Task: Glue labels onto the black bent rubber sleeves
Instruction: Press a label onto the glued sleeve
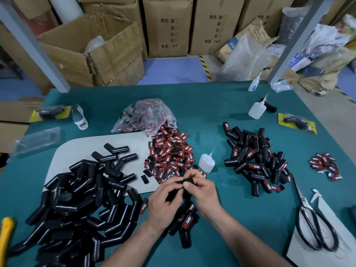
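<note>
Looked down on a teal-covered table, hemmed at the far side by stacked cardboard boxes, a torn open box and two grey posts at the far corners. Found the largest heap, plain black bent rubber sleeves, filling the near left and reaching the near edge, partly over a white sheet. Met a smaller heap of labelled sleeves at right, well apart from the first. Saw loose labels, red and black, piled at centre on the sheet's right edge, touching a clear bag of more just behind. Showed bare cloth along the far side and at near right, between the forearms and black-handled scissors lying on a second white sheet at the near right corner. Noted a small glue bottle upright just right of the label pile. Held both hands together at near centre, above a few labelled pieces on the cloth. Curled the left hand round the lower leg of one black sleeve; pinched its upper end between the thumb and fingertips of the right hand. Could not tell whether a label lay under the fingers.
</note>
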### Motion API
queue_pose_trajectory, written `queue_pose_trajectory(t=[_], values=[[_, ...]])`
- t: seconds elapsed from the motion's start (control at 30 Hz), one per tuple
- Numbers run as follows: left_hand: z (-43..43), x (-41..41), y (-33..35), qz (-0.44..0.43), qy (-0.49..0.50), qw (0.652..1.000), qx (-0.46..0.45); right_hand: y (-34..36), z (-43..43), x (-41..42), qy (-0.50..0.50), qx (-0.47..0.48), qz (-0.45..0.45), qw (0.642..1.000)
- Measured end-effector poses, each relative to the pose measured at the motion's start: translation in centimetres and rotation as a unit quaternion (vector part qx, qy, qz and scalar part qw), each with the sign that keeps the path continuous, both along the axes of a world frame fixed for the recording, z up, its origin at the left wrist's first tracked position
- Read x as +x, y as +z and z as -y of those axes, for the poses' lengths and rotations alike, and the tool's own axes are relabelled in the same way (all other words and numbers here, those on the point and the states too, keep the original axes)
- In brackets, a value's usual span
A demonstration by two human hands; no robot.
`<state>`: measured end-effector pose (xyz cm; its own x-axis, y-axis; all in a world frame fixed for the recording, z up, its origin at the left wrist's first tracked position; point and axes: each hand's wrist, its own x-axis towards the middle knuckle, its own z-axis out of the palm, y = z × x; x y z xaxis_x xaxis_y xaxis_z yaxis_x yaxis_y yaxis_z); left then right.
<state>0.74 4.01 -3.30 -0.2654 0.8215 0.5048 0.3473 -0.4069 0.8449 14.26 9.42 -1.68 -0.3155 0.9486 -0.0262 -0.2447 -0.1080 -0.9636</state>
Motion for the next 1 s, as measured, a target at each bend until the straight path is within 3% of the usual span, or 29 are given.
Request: queue_pose_trajectory(t=[0.33,0.8,1.0], values=[[0.4,0.5,0.5,-0.05,0.015,0.998,0.023,0.4,0.1,0.0,0.019,-0.012,-0.025,0.999],[0.4,0.4,0.8,0.005,0.008,1.0,-0.006,0.0,-0.1,0.2,0.044,-0.018,-0.009,0.999],[0.2,-0.1,0.5,0.042,0.01,0.999,-0.031,-0.2,-0.5,0.4,0.0,-0.014,-0.011,1.0]])
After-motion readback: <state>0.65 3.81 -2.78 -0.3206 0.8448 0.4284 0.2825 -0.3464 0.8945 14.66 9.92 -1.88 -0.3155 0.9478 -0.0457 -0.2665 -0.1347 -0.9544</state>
